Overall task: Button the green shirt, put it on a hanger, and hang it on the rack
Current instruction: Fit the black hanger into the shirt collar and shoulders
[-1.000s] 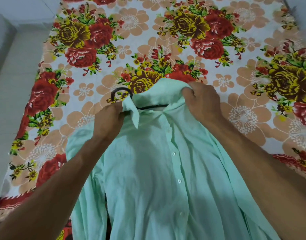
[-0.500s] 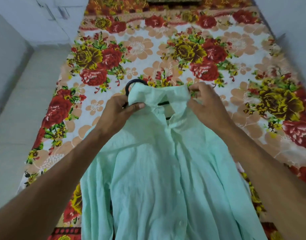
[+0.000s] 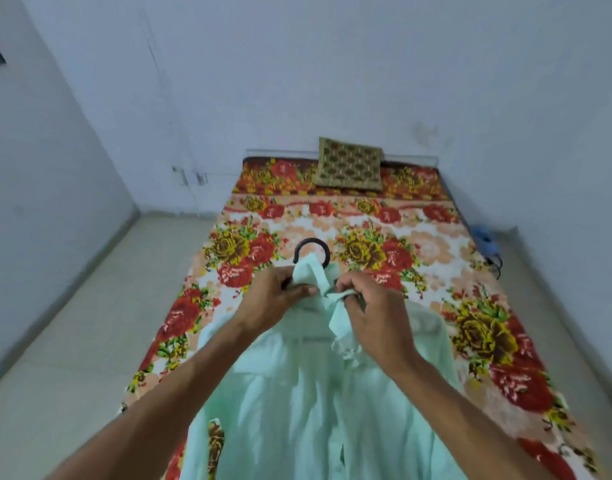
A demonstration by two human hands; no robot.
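The pale green shirt [image 3: 318, 403] hangs in front of me over the bed, its front placket facing me. A black hanger sits inside it; only the hook [image 3: 311, 249] shows, poking up above the collar. My left hand [image 3: 280, 299] grips the left collar flap just below the hook. My right hand [image 3: 370, 310] pinches the right collar flap close beside it, the two hands nearly touching. The hanger's shoulders are hidden under the cloth. No rack is in view.
A bed with a red and yellow floral sheet [image 3: 436, 271] lies beneath the shirt. A patterned cushion [image 3: 349, 164] leans on the far wall. Tiled floor [image 3: 72, 323] runs along the left. A blue object [image 3: 484, 237] lies at the bed's right side.
The view has tilted up, showing the far wall and cushion. Both hands have drawn together at the collar, bunching it under the hook, and the shirt has risen off the bed.
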